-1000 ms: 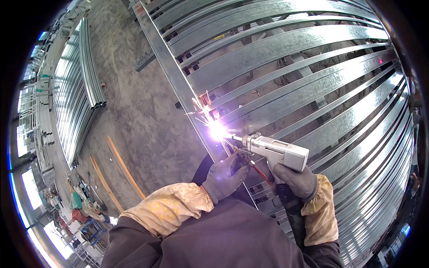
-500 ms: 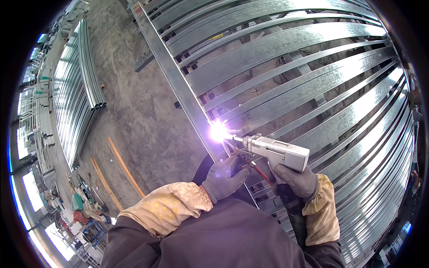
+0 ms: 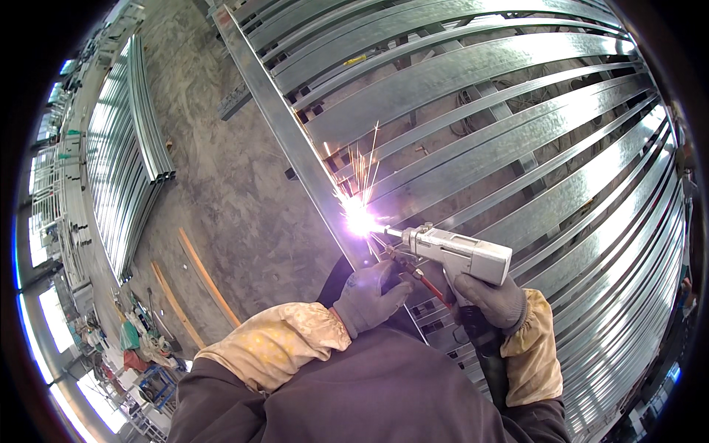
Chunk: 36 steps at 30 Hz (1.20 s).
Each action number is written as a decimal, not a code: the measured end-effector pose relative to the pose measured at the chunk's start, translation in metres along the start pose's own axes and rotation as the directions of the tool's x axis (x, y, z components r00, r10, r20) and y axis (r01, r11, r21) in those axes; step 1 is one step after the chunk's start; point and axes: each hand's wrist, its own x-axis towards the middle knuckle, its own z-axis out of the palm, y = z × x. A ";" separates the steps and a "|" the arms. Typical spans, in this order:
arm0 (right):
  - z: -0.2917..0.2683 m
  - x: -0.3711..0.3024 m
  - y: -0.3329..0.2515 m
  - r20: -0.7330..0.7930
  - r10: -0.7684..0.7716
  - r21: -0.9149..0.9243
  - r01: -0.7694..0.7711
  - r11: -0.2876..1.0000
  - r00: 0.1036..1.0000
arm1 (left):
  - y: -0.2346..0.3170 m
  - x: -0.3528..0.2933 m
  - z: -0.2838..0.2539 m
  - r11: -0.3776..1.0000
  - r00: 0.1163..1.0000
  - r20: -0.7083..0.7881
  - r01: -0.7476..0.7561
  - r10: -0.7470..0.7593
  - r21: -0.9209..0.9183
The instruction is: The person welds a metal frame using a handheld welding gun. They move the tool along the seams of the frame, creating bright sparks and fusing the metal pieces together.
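My right hand (image 3: 493, 301), in a grey glove, is closed around the grip of a boxy silver welding gun (image 3: 465, 253). The gun's nozzle points left at a glaring white-violet weld spot (image 3: 360, 221) on the long edge rail (image 3: 284, 133) of a galvanized steel frame; the glare hides the joint. Beneath the gun, a thin red tube (image 3: 432, 284) with brass fittings runs toward the nozzle. My left hand (image 3: 369, 297), also gloved, lies by the rail just below the glow with its fingers curled in. Whatever is between those fingers, if anything, is hidden.
Parallel steel slats (image 3: 450, 111) of the frame fill the right side, with cables on the floor beneath. A stack of steel tubes (image 3: 122, 148) lies at far left. Two orange-brown strips (image 3: 207, 277) are on the concrete floor. A dark cable (image 3: 487, 362) hangs from the gun's grip.
Orange sparks now spray up and away from the weld spot, where before there was mainly a compact glow. The glow has shifted very slightly; both hands and the gun look nearly still.
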 end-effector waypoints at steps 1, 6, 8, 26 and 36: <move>0.000 0.000 0.001 0.000 0.009 0.009 -0.009 1.000 1.000 | 0.000 0.000 0.000 1.000 1.000 0.002 -0.004 0.004 -0.001; -0.001 -0.002 0.006 -0.002 0.004 0.047 -0.003 0.999 1.000 | 0.008 0.000 0.000 0.999 1.000 0.007 0.009 -0.009 -0.033; 0.002 -0.004 0.001 -0.019 0.028 0.033 -0.028 0.999 0.999 | 0.016 0.000 -0.003 0.993 0.994 0.027 0.105 -0.107 0.043; -0.003 -0.007 0.010 0.001 0.007 0.030 -0.007 1.000 1.000 | 0.007 -0.005 0.000 0.995 0.993 0.051 0.103 -0.103 -0.005; -0.004 -0.007 0.015 0.007 -0.026 0.012 0.026 1.000 1.000 | 0.006 -0.005 -0.002 0.997 0.995 0.078 0.057 -0.061 0.054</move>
